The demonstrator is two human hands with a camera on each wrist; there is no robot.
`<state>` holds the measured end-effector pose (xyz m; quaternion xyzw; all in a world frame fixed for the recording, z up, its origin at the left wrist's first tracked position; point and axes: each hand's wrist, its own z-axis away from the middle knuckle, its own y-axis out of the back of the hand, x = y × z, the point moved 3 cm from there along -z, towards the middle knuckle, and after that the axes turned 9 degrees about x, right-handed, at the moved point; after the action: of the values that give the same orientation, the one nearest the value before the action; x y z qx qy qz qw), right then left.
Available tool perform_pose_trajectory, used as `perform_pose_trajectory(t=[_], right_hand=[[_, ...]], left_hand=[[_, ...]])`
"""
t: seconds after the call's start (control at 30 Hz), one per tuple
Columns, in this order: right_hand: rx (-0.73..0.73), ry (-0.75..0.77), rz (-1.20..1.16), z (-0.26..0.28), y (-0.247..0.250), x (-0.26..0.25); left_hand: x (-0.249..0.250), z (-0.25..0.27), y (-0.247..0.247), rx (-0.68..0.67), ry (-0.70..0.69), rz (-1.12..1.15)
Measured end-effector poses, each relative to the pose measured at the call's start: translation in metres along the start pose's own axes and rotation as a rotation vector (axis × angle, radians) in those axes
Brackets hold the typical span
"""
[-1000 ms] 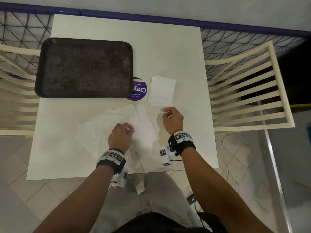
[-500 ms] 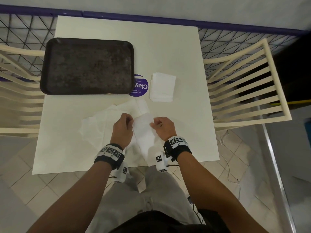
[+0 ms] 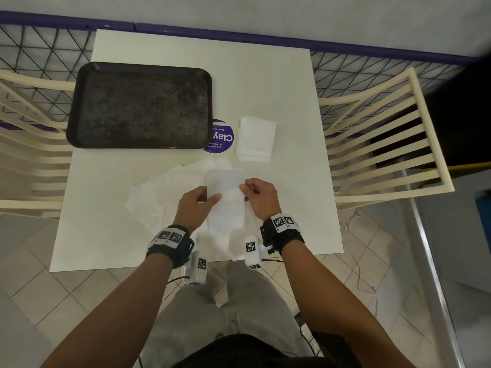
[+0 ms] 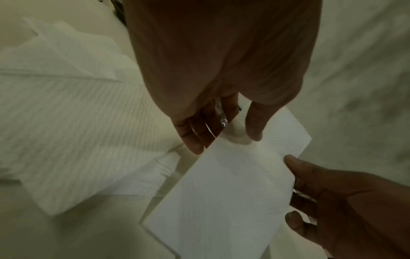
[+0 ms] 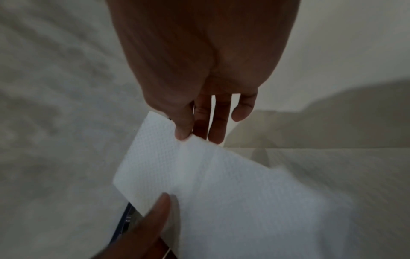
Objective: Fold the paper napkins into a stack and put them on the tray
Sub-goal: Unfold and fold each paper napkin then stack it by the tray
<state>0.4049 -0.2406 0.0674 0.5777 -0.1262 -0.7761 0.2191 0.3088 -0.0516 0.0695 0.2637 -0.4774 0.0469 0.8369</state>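
A white paper napkin point(image 3: 225, 187) is held up over the table's near middle, folded over on itself. My left hand point(image 3: 198, 205) pinches its left edge between thumb and fingers point(image 4: 252, 133). My right hand point(image 3: 259, 193) pinches the right edge, thumb on top point(image 5: 183, 133). In the wrist views the napkin point(image 4: 224, 192) point(image 5: 199, 175) stretches between both hands. Several unfolded napkins point(image 3: 159, 197) lie spread on the table to the left. A small stack of folded napkins point(image 3: 255, 139) lies beyond my right hand. The dark tray point(image 3: 139, 104) sits empty at the far left.
The white table point(image 3: 292, 102) carries a round purple sticker point(image 3: 221, 139) between tray and stack. Cream slatted chairs stand at the right point(image 3: 385, 144) and the left point(image 3: 29, 144). A wire fence with a purple rail point(image 3: 239, 35) runs behind the table.
The right hand left the folded stack and came back to the napkin at the near middle. Both hands have lifted that napkin and now hold its two sides.
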Motion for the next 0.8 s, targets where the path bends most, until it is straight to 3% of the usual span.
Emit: perform_pose_trajectory(t=[0.1, 0.3, 0.5, 0.8], right_hand=[[-0.023, -0.02, -0.031, 0.0, 0.003, -0.003], [-0.242, 0.018, 0.094, 0.009, -0.001, -0.008], [-0.183, 0.064, 0.037, 0.011, 0.001, -0.014], [-0.208, 0.073, 0.006, 0.011, -0.005, -0.012]], left_hand=[[0.003, 0.004, -0.001, 0.017, -0.003, 0.018], [0.009, 0.005, 0.002, 0.054, -0.009, 0.092], [-0.001, 0.0, 0.011, -0.02, 0.047, 0.219], [-0.001, 0.004, 0.014, -0.021, 0.184, 0.442]])
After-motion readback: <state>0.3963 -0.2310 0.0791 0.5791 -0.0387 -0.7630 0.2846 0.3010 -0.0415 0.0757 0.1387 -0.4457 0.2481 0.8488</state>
